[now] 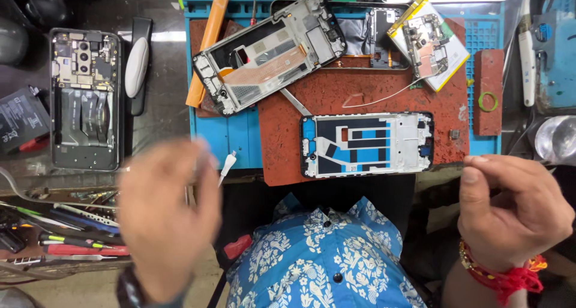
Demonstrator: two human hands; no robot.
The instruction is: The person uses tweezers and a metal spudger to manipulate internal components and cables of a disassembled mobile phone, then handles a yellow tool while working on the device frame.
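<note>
Yellow-edged white battery label (450, 59) top right; black battery label (21, 122) far left.

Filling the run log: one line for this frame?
left hand: blurred, raised | right hand: pinched, contents unclear | phone frame: flat on red mat

Cluttered dark workbench (162, 98) under bright light, blue mat (231, 137) on top.

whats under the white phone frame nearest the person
The white rectangular phone frame lies on a worn red mat, which rests on a blue gridded work mat. Blue shows through the frame's openings; what that blue is cannot be told.
</note>
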